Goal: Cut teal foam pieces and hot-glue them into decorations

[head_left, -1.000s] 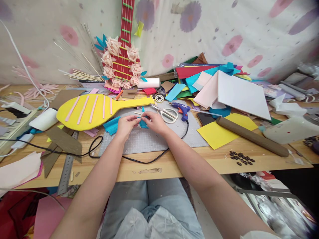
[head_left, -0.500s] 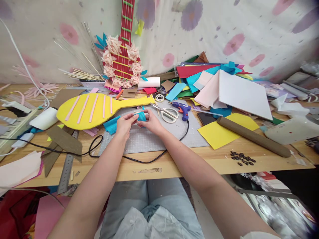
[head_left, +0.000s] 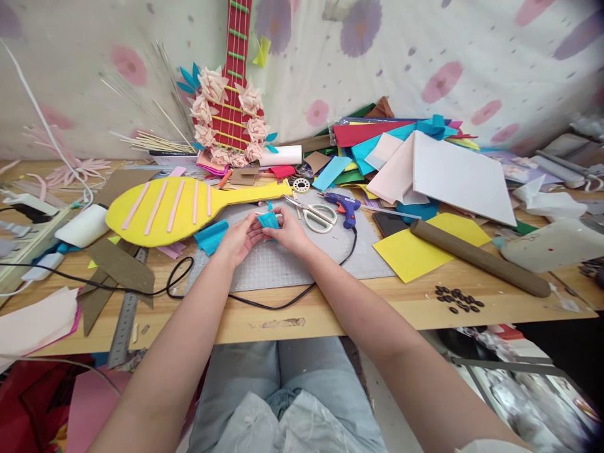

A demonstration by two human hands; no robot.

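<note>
Both of my hands meet over a grey cutting mat (head_left: 283, 267) at the middle of the wooden table. My left hand (head_left: 238, 238) and my right hand (head_left: 289, 230) pinch a small folded piece of teal foam (head_left: 270, 219) between their fingertips, lifted a little above the mat. A second teal foam scrap (head_left: 210, 236) lies just left of my left hand. A yellow foam guitar shape (head_left: 174, 207) with pink strips lies beyond my left hand.
White-handled scissors (head_left: 317, 217) and a blue glue gun (head_left: 344, 206) with a black cord lie right of my hands. Stacked coloured foam sheets (head_left: 406, 163), a brown roll (head_left: 476, 258), a yellow sheet (head_left: 415, 255), a metal ruler (head_left: 123, 321) and a red decorated guitar (head_left: 231, 113) surround the mat.
The teal piece has been raised off the mat and folded tighter between both hands, which have drawn closer together.
</note>
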